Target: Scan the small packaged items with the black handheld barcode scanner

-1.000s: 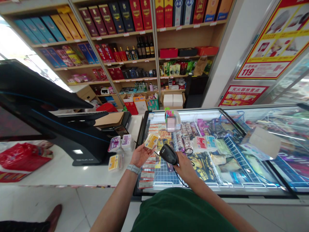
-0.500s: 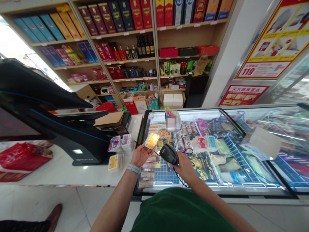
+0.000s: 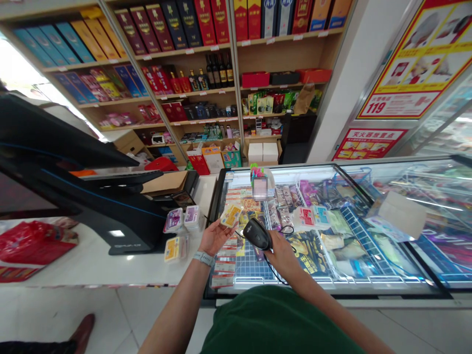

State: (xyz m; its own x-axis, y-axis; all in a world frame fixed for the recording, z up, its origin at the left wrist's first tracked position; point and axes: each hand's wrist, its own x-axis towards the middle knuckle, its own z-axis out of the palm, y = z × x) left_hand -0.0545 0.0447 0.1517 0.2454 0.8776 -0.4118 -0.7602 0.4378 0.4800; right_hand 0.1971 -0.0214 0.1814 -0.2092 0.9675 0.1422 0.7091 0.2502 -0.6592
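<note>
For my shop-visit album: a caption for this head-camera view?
Over a glass-topped freezer, the left hand holds a yellow packet near a black handheld barcode scanner in the right hand.

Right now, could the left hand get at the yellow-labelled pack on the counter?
Probably yes: the left hand sits close to the yellow-labelled pack with nothing between them, but its small yellow packet may need setting down first.
</note>
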